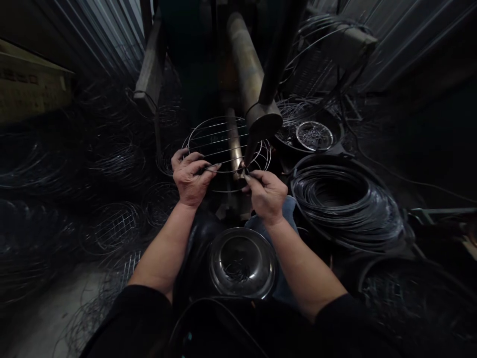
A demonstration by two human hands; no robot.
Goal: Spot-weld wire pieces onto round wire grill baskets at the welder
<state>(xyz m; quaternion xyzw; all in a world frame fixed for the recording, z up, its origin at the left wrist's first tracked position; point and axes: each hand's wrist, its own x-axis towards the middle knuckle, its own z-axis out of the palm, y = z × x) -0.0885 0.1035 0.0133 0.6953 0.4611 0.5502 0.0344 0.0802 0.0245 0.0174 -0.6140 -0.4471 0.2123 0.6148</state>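
In front of me is a round wire rack (208, 155) with parallel bars across its ring. My left hand (192, 176) is closed on its near left edge, thumb and fingers pinching the wire. At the rack's right side, my right hand (266, 191) pinches something small, too dark to make out, right by the welding machine's electrode tip (244, 166). The lower electrode bar (234, 141) shows beneath the rack, and the thick upper cylinder (257, 89) runs above it. Between my forearms sits a shiny metal bowl (242, 263) with small dark wire pieces inside.
A large coil of wire (343, 204) lies in a tub on the right. Behind it a dark pan holds a small round basket (315, 135) of short wire pieces. Several finished-looking wire racks (117, 226) are piled on the left. A wooden board (149, 74) stands at the back left.
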